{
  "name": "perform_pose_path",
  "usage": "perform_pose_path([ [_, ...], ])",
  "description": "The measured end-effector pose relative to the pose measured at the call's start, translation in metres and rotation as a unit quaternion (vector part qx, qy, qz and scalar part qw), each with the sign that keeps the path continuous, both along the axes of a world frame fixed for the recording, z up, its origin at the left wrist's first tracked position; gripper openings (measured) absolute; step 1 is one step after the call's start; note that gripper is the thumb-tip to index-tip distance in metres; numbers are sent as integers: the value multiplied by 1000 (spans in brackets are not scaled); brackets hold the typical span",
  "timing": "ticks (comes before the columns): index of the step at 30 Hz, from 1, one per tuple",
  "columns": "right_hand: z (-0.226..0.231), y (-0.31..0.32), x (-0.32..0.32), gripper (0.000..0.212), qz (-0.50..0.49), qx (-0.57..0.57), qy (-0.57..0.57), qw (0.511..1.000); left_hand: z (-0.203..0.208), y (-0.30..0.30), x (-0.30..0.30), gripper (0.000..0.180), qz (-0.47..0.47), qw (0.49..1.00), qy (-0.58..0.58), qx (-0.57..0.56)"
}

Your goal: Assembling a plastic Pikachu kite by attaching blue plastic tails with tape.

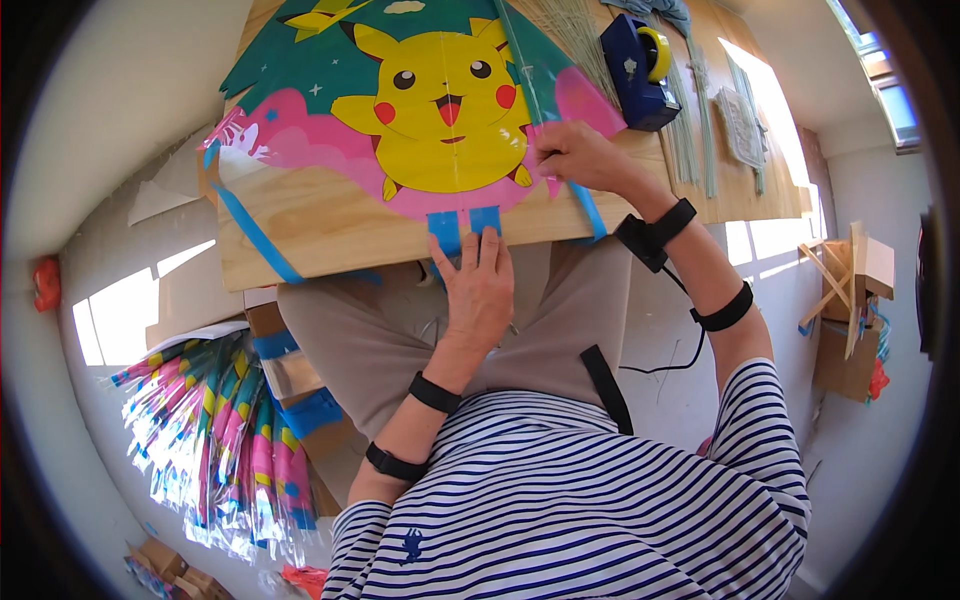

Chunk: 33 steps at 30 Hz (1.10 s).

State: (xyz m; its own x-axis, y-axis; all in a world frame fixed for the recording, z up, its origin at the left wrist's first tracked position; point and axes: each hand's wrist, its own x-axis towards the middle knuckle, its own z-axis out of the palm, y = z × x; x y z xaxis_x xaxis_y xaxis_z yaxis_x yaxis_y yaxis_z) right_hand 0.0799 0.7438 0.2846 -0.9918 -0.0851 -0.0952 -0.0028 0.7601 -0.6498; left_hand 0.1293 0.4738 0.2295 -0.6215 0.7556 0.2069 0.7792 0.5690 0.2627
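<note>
A printed kite sheet (pixel 450 120) in green, pink and yellow, with a big yellow cartoon figure, lies over the table. Two blue tabs (pixel 444 232) show at its lower end by the near table edge. My left hand (pixel 475 290) rests there with fingers stretched, its fingertips on the tabs. At the sheet's right side, my right hand (pixel 588 158) is closed in a pinch beside a pink strip. A thin pale rod (pixel 522 60) runs along the sheet down toward that hand. What sits between its fingertips is hidden.
A blue tape dispenser (pixel 640 80) with yellow tape stands right of the sheet on the wooden table (pixel 330 225). Bundles of thin rods (pixel 680 140) and a clear plastic box (pixel 740 125) lie farther right. Packed colourful kites (pixel 215 430) are heaped at lower left, beside cardboard boxes (pixel 290 375).
</note>
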Motion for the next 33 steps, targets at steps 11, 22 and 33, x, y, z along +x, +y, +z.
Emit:
perform_pose_path([
  [11, -7, -77, -42, 6, 261, 209, -9, 942, 2, -1, 2, 64, -4, 1000, -23, -8],
  [22, -18, -80, -46, 7, 279, 222, -7, 934, 5, -1, 1, 63, -5, 999, -31, -15],
  [33, -18, -84, -49, 11, 278, 237, -27, 931, 0, 1, -1, 57, -6, 1000, -26, 2],
])
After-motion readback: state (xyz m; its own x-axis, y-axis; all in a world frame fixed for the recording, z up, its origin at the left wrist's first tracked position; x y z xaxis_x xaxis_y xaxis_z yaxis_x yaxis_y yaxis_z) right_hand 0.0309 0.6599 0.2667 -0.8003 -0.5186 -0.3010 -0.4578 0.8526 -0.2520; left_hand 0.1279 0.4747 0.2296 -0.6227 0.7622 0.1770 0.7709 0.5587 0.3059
